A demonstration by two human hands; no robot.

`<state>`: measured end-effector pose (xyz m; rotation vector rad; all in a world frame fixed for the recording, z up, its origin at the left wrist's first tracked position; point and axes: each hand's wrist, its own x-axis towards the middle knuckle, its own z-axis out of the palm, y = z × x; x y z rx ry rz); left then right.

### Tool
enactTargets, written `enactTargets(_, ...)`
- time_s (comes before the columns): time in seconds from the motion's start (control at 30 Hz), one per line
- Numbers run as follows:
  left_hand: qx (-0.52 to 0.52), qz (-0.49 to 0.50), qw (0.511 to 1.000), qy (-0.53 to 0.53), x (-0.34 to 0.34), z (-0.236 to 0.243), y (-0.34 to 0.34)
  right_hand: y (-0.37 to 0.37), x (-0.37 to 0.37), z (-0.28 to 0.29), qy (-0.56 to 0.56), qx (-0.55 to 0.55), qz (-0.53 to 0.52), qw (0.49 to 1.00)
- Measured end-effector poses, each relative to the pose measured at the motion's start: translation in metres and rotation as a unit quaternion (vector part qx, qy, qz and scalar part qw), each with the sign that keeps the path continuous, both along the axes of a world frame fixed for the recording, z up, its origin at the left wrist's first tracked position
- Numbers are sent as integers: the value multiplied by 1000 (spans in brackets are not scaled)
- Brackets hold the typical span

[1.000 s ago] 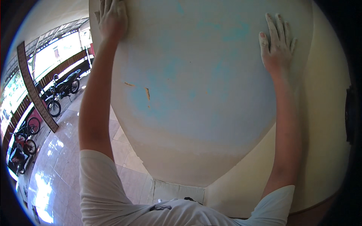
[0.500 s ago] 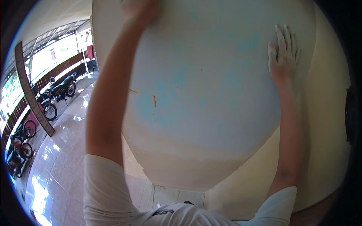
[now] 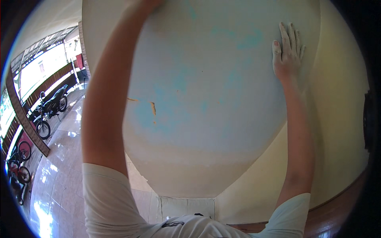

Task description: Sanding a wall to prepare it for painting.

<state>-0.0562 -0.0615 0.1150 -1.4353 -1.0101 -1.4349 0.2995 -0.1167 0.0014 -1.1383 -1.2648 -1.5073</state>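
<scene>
While we look down from the head camera, we see these things:

Wall: our big pale wall [image 3: 206, 131] fills the middle of the view. It has light blue patches and one small orange-brown chip [image 3: 153, 108] where the paint has come off.

Right hand: our right hand [image 3: 286, 53] is open and flat, fingers [image 3: 282, 33] spread a little. It presses on the wall near the right edge. It holds nothing.

Left hand: our left arm [image 3: 111, 91] reaches up high. Only the bottom of our left hand [image 3: 143, 3] shows at the top edge, against the wall, so we cannot tell if it is open or closed.

Clothes: we wear a white shirt [image 3: 119, 206] with short sleeves.

Left side: a shiny tiled floor [image 3: 59, 166], with a dark motorbike [image 3: 49, 109] parked well away from us.

Right side: a cream side wall [image 3: 341, 119] stands just beside the pale one.
</scene>
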Motion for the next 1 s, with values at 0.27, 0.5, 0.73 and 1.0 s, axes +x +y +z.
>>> enactTargets(0.27, 28, -27, 923, 382, 92, -57, -22, -9, 18, -1, 16, 10, 10, 1000)
enactTargets(0.5, -39, 6, 995, 87, -65, 7, -2, -4, 7, -6, 36, 12, 10, 999)
enactTargets(0.73, -86, -8, 994, -60, 34, 18, -18, 0, 8, -13, 49, 7, -7, 999)
enactTargets(1.0, -37, -64, 974, 212, 213, 10, -58, 7, 3, -7, 192, 45, 100, 975)
